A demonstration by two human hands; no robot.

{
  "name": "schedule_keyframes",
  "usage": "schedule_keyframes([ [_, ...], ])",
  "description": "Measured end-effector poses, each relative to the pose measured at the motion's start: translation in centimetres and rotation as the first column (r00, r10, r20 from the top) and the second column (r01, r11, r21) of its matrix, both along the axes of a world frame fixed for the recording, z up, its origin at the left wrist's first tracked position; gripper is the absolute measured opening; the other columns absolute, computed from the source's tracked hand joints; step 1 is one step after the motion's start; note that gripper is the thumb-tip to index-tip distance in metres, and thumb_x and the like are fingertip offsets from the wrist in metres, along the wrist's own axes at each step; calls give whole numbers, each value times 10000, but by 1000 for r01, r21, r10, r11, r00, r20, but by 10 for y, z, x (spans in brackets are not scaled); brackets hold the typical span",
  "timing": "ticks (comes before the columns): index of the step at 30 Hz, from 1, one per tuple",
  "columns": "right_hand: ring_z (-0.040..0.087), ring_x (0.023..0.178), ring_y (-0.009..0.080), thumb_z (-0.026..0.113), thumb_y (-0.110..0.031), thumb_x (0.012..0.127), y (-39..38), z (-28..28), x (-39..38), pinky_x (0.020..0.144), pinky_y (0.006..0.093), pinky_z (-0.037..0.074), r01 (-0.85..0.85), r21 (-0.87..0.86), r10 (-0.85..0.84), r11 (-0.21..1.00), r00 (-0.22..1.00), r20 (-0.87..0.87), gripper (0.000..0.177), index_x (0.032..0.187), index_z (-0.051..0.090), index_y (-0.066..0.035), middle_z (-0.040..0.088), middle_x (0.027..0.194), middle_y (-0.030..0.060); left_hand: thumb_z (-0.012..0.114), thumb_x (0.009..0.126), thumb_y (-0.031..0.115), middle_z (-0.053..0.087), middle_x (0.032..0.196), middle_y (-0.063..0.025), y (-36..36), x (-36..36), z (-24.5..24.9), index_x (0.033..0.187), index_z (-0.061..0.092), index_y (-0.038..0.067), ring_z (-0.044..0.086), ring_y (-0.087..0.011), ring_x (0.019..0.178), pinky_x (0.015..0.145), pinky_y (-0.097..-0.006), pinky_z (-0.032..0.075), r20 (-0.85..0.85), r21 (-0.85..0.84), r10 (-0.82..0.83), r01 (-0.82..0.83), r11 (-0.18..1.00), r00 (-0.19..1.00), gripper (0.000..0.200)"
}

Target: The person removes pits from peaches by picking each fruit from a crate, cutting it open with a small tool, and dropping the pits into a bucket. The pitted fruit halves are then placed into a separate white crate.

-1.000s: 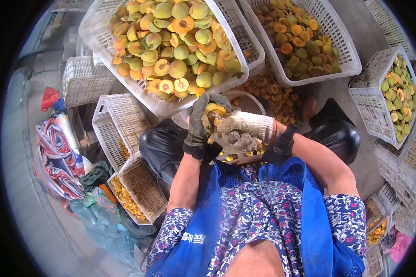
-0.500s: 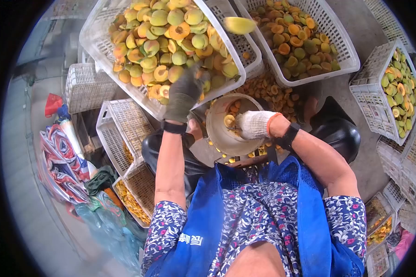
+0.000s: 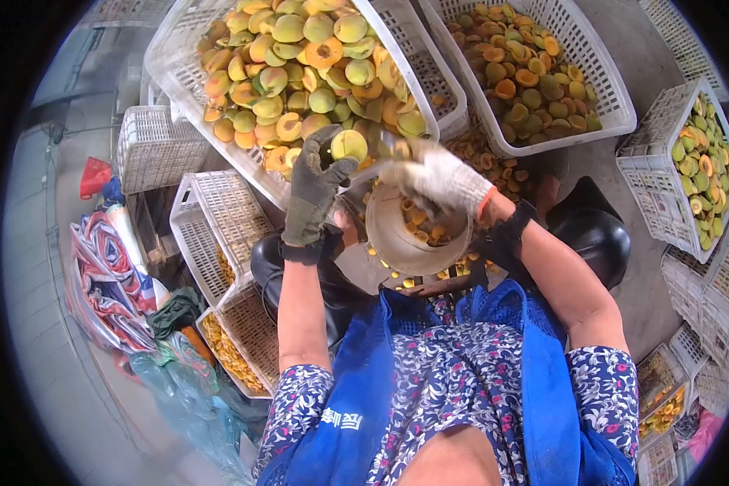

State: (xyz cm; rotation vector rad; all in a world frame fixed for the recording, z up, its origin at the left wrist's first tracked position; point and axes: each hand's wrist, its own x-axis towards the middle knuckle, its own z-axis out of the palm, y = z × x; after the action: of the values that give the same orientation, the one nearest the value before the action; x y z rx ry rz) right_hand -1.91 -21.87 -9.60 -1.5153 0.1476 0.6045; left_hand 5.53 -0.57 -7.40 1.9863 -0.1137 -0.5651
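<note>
My left hand (image 3: 316, 190), in a dark grey-green glove, grips a yellow-green fruit (image 3: 349, 145) between thumb and fingers at the near edge of the large white crate (image 3: 160, 61) of halved and whole fruit. Close by on the right is my right hand (image 3: 437, 178), in a white knitted glove smeared by motion. Its fingers are closed round something blurred that I cannot make out. Beneath the right hand stands a pale bucket (image 3: 413, 257) with fruit pieces inside.
A second white crate of fruit halves (image 3: 616, 105) stands at upper right, another (image 3: 648, 190) at far right. Stacked baskets (image 3: 219, 219) and crumpled plastic sheeting (image 3: 190, 405) lie on the left. Fruit pieces lie on the floor around the bucket.
My left hand has come back from the fruit pile with a fruit in it. My right hand has risen from the bucket towards it. The yellow piece near the crates' gap is gone.
</note>
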Motion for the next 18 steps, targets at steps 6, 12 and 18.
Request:
schedule_keyframes([
  [6, 589, 796, 160, 676, -363, 806, 6, 29, 13, 732, 293, 477, 214, -6, -207, 977, 949, 237, 475, 1105, 604, 0, 643, 912, 75, 673, 790, -29, 604, 1127, -97, -13, -24, -6, 1317, 459, 9, 604, -149, 970, 809, -260, 508, 394, -4, -169, 185, 983, 904, 570],
  [12, 589, 760, 115, 731, -241, 769, 11, 24, 18, 658, 260, 485, 160, 207, -177, 965, 982, 66, 412, 1105, 616, -34, 648, 919, 21, 734, 775, 90, 598, 1200, -85, -13, -22, 4, 1273, 523, 23, 589, -170, 1064, 899, -297, 486, 403, 62, -195, 186, 981, 894, 545],
  [18, 574, 689, 69, 729, -232, 769, 12, 28, 17, 550, 224, 441, 188, 370, -200, 910, 980, -8, 363, 1080, 623, -76, 641, 887, -2, 788, 761, 217, 578, 1232, -100, -1, -17, 5, 1294, 498, 18, 584, -193, 1079, 920, -344, 507, 181, -320, -90, 145, 936, 979, 638],
])
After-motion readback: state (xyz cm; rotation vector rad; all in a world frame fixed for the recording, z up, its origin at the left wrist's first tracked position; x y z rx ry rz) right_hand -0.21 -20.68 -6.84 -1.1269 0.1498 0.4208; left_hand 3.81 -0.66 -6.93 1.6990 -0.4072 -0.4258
